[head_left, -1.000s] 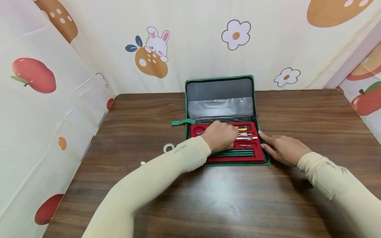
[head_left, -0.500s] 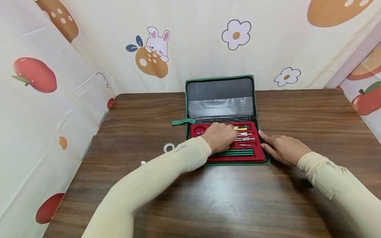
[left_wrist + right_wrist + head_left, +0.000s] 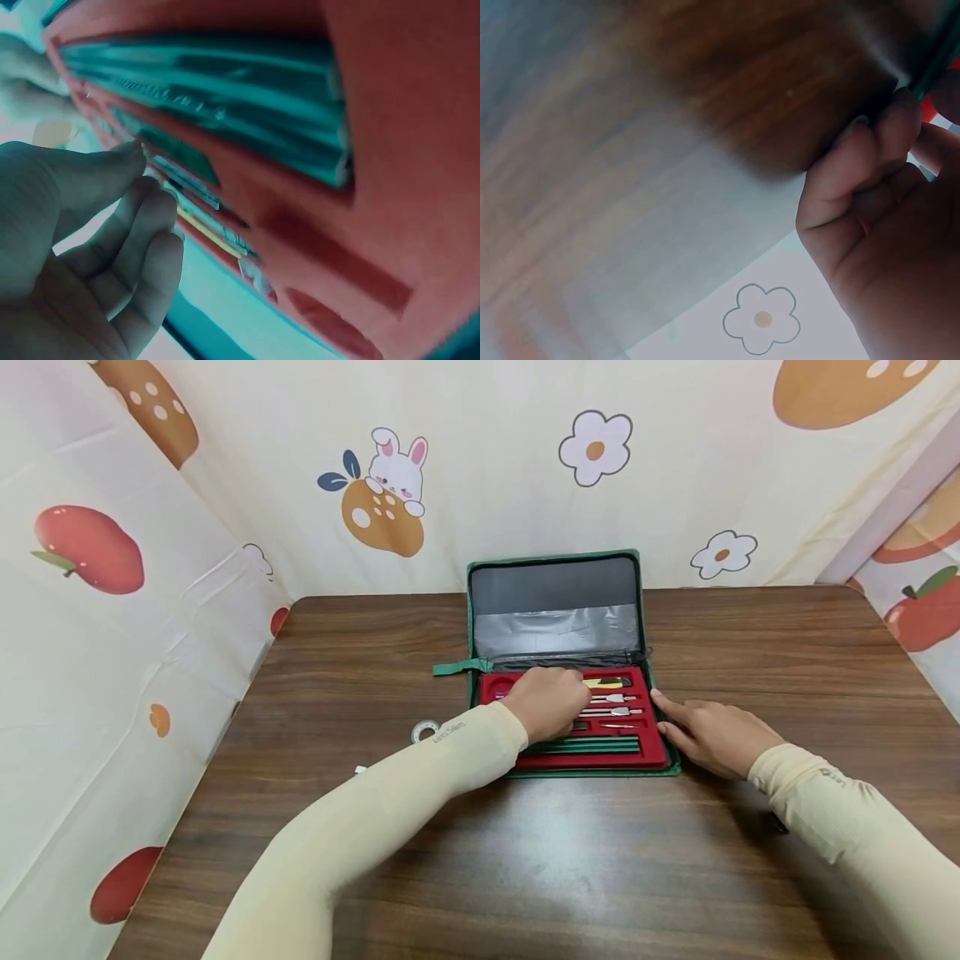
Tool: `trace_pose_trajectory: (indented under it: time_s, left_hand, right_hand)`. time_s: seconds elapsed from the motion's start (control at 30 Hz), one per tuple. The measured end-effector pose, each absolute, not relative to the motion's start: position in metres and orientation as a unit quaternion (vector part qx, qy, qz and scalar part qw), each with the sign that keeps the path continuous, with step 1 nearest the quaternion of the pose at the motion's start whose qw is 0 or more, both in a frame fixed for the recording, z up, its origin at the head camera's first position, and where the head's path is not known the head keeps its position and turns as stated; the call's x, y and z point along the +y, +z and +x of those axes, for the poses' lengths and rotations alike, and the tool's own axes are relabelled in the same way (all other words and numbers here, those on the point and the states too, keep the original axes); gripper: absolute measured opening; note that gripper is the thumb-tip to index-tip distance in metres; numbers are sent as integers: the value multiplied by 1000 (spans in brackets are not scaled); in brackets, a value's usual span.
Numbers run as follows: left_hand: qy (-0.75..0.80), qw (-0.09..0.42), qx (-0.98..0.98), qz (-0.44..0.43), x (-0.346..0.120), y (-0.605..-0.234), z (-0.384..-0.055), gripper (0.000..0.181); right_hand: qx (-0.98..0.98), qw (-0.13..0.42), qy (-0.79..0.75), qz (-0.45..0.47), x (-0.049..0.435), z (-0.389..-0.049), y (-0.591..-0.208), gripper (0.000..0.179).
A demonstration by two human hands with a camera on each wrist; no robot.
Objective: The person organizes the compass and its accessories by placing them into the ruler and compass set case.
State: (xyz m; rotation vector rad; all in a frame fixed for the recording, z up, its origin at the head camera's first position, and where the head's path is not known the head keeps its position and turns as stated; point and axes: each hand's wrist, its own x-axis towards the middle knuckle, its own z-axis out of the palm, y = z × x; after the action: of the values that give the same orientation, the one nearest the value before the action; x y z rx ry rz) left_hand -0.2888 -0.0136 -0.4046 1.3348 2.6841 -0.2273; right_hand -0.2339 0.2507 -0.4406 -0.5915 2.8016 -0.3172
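A green zip case lies unfolded, its red tray facing up. My left hand is over the tray's left half, fingers bent above metal drawing instruments. In the left wrist view the left hand's thumb and fingers nearly meet beside the instruments; whether they pinch one is unclear. Green striped pencils fill the front slot. A yellow-black cutter knife lies in the rear slot. My right hand touches the case's right edge with extended index finger and thumb; its other fingers bend in the right wrist view.
A white ring and a small white piece lie left of the case on the brown table. A green strap sticks out leftward. Something small and dark shows beneath the right forearm. Patterned cloth stands behind.
My left hand has shifted slightly left, baring more of the metal instruments and the cutter knife. One instrument lies a little flatter in its slot. The right hand has stayed put.
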Motion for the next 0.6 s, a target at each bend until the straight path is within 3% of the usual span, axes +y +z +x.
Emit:
trace_pose_trajectory:
  time_s: [0.2,0.43,0.6]
  left_hand:
    - [-40,90,905,415,-45,-395,-294,14]
    - [-5,96,924,370,-111,-382,-296,10]
    - [34,128,929,346,-158,-377,-295,13]
  right_hand:
    - [963,126,-113,-209,252,-234,-439,59]
    - [963,128,-111,-210,251,-235,-436,59]
    - [962,130,-112,-212,249,-235,-439,60]
